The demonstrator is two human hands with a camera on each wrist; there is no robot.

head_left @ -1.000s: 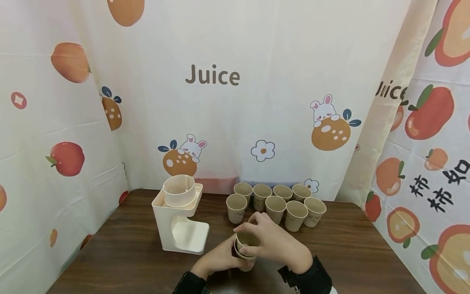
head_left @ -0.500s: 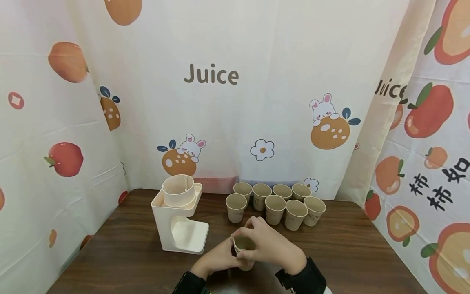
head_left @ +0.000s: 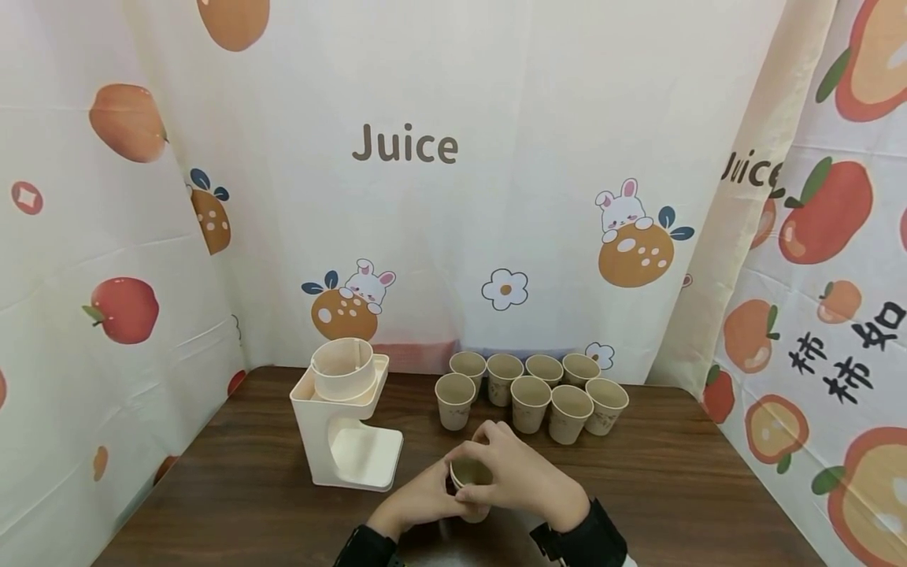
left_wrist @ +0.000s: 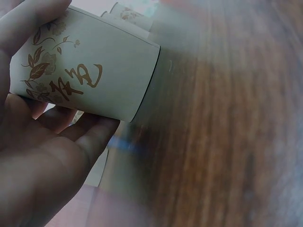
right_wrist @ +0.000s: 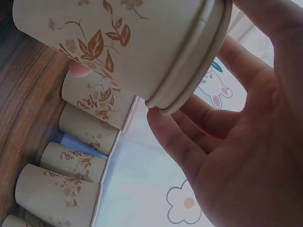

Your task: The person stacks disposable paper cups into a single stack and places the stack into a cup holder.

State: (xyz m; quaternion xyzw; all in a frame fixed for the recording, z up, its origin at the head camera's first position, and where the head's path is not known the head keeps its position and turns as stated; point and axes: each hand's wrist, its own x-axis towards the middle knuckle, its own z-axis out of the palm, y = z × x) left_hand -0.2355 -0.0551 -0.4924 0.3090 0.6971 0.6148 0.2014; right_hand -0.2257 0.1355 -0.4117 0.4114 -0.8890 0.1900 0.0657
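Two nested paper cups (head_left: pixel 471 472) stand upright between my hands near the table's front. Their two rims lie close together in the right wrist view, the inner cup (right_wrist: pixel 208 71) seated deep in the outer cup (right_wrist: pixel 137 42). My left hand (head_left: pixel 423 496) grips the outer cup around its side; brown leaf print and characters show on its wall in the left wrist view. From above, my right hand (head_left: pixel 520 478) pinches the rims between thumb and fingers. The fingers partly hide the cups in the head view.
Beyond my hands several paper cups (head_left: pixel 531 403) stand upright in two loose rows. On the left is a cream-white stand (head_left: pixel 312 437) with a round cup-like holder (head_left: pixel 345 370) on top. A printed cloth (head_left: pixel 538 197) hangs behind the brown wooden table (head_left: pixel 234 488).
The inner cup has sunk deeper into the outer one, bringing the rims together. My right hand shifted slightly down and left, then stayed nearly still. My left hand kept its grip.
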